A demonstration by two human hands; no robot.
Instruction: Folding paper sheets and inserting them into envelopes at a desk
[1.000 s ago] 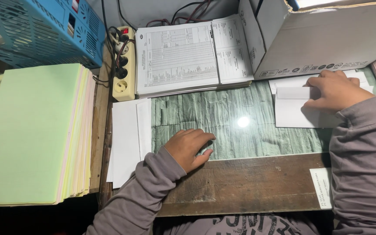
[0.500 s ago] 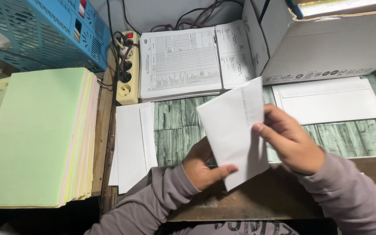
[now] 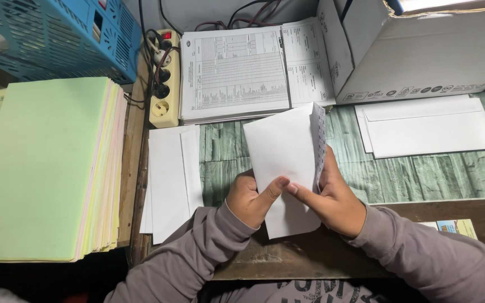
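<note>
Head view: white envelope (image 3: 284, 151) held between both hands.

One head-worn camera looks steeply down, close above the desk (image 3: 422, 179).

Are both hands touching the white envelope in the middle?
Touching. The head view shows the left hand and the right hand both gripping the white envelope, with the two thumbs pressed on its front.

I count two hands (image 3: 254, 199) (image 3: 332, 202), one held envelope (image 3: 284, 163), two envelope piles (image 3: 169, 179) (image 3: 433, 132), one cardboard box (image 3: 422, 50), one power strip (image 3: 164, 84).
</note>
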